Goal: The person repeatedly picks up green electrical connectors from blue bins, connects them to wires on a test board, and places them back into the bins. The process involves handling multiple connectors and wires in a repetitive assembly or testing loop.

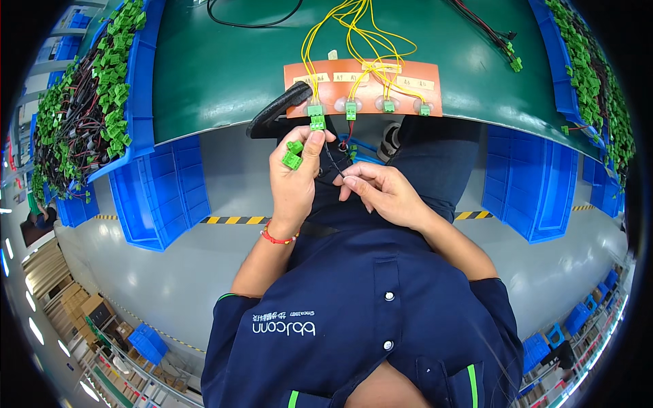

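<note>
My left hand point(292, 187) pinches a green terminal connector point(317, 124) between thumb and fingers, right at the first green socket point(314, 109) on the orange board point(394, 71). Whether it is fully seated in that socket I cannot tell. More green connectors point(293, 156) stick out between the fingers of the same hand. My right hand point(391, 194) is closed on a thin black cable point(332, 160) that runs down from the left hand. Another green connector point(351, 110) with red and black wires sits at the second socket. Yellow wires point(354, 27) rise from the board.
The green table point(224, 81) carries the board at its front edge. Blue bins heaped with green-ended cables point(102, 102) stand left and right point(598, 88). Blue crates point(160, 194) hang below. A cable bundle point(500, 44) lies at the back right, a black cable point(255, 25) at the back left.
</note>
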The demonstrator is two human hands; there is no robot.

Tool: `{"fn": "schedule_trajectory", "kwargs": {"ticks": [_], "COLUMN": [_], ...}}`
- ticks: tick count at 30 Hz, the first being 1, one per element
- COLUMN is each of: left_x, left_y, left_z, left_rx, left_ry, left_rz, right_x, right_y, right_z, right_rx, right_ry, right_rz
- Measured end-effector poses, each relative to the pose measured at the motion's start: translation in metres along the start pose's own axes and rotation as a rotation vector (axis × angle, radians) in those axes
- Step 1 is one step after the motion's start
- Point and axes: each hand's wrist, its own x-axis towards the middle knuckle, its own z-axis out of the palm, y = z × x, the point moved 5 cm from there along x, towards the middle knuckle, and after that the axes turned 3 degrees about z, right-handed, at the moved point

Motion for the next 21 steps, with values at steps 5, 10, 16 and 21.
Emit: {"fn": "schedule_trajectory", "kwargs": {"ticks": [5,10,16,21], "left_x": [0.004,0.01,0.01,0.001], "left_y": [0.001,0.007,-0.015,-0.049], "left_z": [-0.005,-0.006,-0.011,-0.014], "left_rx": [0.071,0.134,-0.179,-0.05], "left_ry": [0.009,0.019,-0.013,-0.068], "left_rz": [0.034,0.052,-0.117,-0.297], "right_x": [-0.001,0.001,-0.002,0.004], "right_y": [0.007,0.007,0.006,0.033], "right_z": [-0.003,0.0,0.0,-0.008], "right_rx": [-0.012,0.002,0.129,0.514], "right_ry": [0.016,0.015,-0.15,-0.141], "right_rz": [0.026,0.014,0.155,0.256]}}
